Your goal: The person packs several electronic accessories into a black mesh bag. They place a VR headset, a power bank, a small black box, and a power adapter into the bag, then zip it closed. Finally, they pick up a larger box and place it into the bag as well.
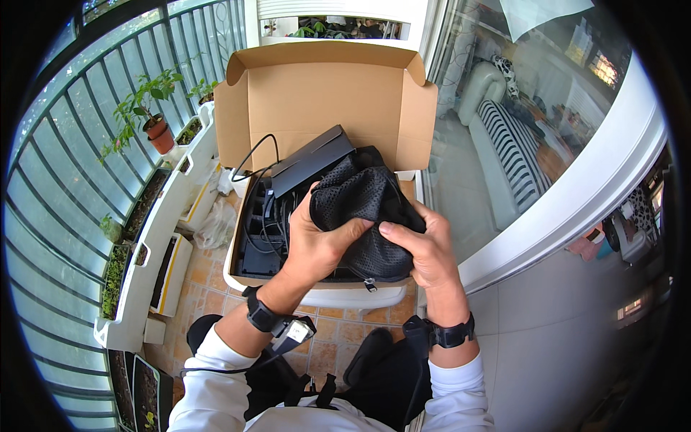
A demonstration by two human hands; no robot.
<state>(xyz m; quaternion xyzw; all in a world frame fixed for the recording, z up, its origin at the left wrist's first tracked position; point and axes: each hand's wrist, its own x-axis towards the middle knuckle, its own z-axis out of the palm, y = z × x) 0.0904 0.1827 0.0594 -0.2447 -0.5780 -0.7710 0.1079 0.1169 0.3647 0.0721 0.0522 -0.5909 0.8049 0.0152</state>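
Observation:
Between both hands is a black mesh pouch (pixel 351 197) with a zipper pull (pixel 370 284) hanging at its lower edge. My left hand (pixel 318 245) grips its left side, thumb pressed on the mesh. On the right side my right hand (pixel 429 248) pinches the fabric, and the two thumb tips nearly meet. The pouch is above an open cardboard box (pixel 324 108) whose lid stands up at the back. Inside the box are black cables (pixel 264 232) and dark compartments. A black flat carton (pixel 313 162) leans there behind the pouch. Whatever the pouch contains is hidden.
The box rests on a white stool (pixel 356 297) over a tiled floor (pixel 329 329). Along the left railing run white planters (pixel 178 200) and a potted plant (pixel 159 135). A crumpled plastic bag (pixel 216 224) lies beside the box. To the right is a sliding glass door's frame (pixel 561 227).

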